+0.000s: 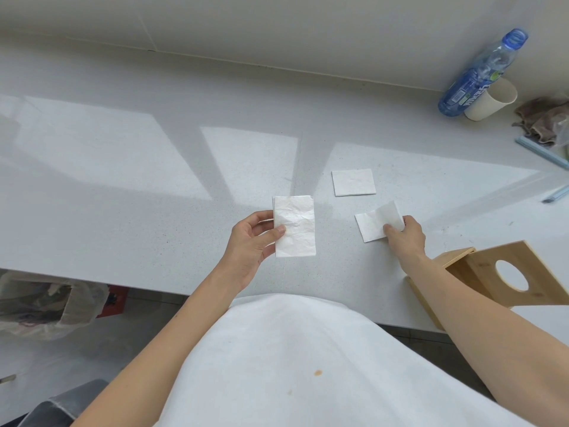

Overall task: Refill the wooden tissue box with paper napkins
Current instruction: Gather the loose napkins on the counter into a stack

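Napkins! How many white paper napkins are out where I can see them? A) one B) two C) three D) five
C, three: the left hand holds a tall napkin, the right hand pinches a second napkin on the counter, and a square napkin lies alone farther back.

Kitchen, speckled countertop, tiled backsplash
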